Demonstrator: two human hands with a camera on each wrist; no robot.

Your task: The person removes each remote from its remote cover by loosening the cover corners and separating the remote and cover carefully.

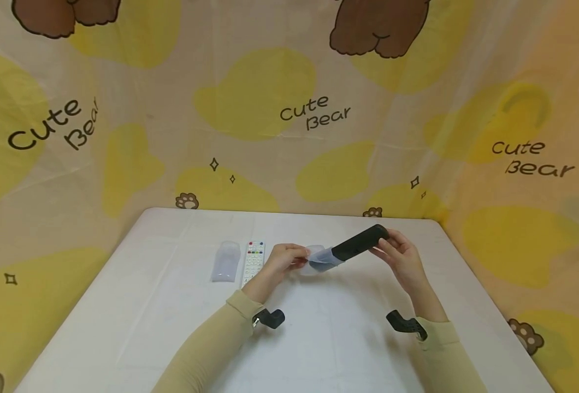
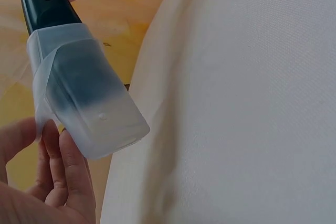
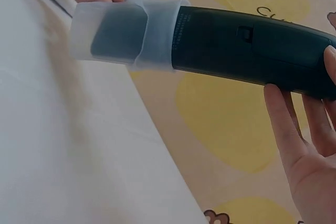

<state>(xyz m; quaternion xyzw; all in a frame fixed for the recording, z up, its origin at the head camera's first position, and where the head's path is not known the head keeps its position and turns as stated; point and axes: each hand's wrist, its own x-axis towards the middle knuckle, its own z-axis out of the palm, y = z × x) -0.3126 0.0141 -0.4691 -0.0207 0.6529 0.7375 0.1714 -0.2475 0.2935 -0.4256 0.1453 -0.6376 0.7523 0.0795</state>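
Observation:
A black remote control [image 1: 360,243] is held in the air above the table, slanting up to the right. Its lower end sits part-way inside a translucent silicone cover [image 2: 100,114]; the cover's closed end extends beyond the remote. My left hand [image 1: 284,260] pinches a loose flap at the cover's edge between thumb and fingers. Around the bare upper end of the remote, my right hand [image 1: 401,259] grips with thumb and fingertips. The remote's back, with its battery-lid catch [image 3: 245,33], faces the right wrist camera.
A white remote control [image 1: 254,262] lies on the white table [image 1: 338,338], partly behind the left forearm. To its left lies another translucent cover [image 1: 226,262]. Behind the held cover, a pale translucent shape [image 1: 314,249] shows on the tabletop. A patterned cloth [image 1: 250,109] hangs round the table.

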